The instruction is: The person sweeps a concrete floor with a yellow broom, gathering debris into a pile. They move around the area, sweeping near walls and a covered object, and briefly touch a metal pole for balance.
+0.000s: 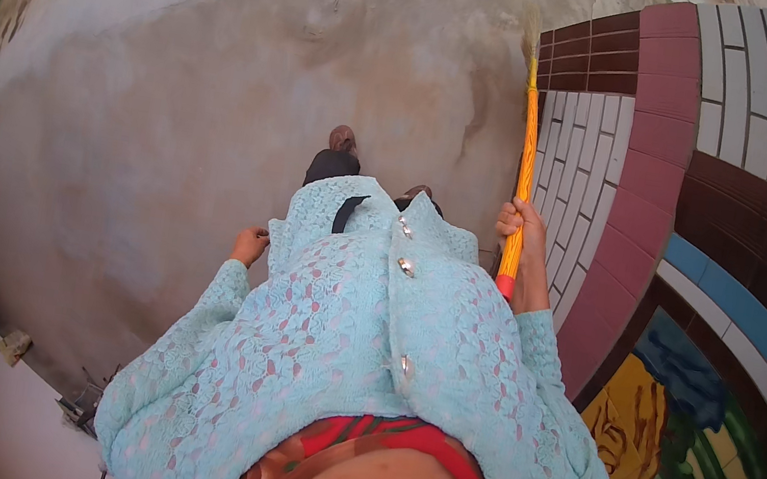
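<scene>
My right hand [526, 231] is wrapped round a broom [531, 133] near the red end of its orange-yellow handle. The handle points away from me along the tiled wall, and pale bristles [532, 32] show at its far end, where they reach the floor beside the wall's corner. My left hand [250, 246] hangs at my left side by the hem of my light blue knitted cardigan [315, 299]. Its fingers are curled and partly turned from view, so I cannot make out whether anything is in them.
A grey concrete floor [194, 112] spreads ahead and to the left, paler along its far left. Close on my right stands a wall with white brick-shaped tiles [579, 160], a pink tiled edge [648, 180] and a painted flower panel [628, 425]. Dark objects [84, 403] lie at lower left.
</scene>
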Demonstrator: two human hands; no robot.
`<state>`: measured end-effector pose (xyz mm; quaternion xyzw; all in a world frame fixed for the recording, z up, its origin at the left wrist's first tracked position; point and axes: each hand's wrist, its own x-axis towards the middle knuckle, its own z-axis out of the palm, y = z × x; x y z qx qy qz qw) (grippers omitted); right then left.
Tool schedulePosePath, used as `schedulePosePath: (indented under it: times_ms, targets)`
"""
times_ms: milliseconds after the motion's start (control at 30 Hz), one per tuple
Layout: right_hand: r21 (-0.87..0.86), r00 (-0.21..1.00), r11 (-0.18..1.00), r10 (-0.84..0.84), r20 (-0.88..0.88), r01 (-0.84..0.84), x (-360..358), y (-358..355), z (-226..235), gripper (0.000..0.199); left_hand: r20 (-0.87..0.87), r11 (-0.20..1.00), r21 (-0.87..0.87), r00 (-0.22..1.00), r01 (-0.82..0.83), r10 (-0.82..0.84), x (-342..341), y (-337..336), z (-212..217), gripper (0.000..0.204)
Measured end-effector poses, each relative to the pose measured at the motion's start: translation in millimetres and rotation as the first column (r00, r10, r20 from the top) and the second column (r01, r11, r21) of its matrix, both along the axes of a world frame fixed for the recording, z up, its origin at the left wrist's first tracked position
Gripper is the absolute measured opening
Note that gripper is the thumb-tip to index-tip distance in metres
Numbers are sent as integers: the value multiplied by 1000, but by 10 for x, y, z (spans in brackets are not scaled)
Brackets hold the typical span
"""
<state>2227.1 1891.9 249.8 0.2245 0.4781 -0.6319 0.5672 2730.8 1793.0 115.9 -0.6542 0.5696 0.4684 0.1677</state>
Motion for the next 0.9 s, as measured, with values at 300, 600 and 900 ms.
schedulePosePath:
  times_ms: [300, 600, 900]
  targets:
    - [173, 848, 945, -325, 420, 276, 76, -282, -383, 15, -359, 957, -33, 897, -287, 256, -783, -1157, -11, 29]
    - [-5, 583, 927, -231, 779, 374, -120, -1263, -1126, 16, -255, 918, -40, 892, -395, 373, -760, -1009, 490, 31]
    - [-174, 723, 885, -224, 654, 432, -632, -1162, -400, 27, -457, 915, -137, 844, -380, 282, -1173, -1200, 440, 29]
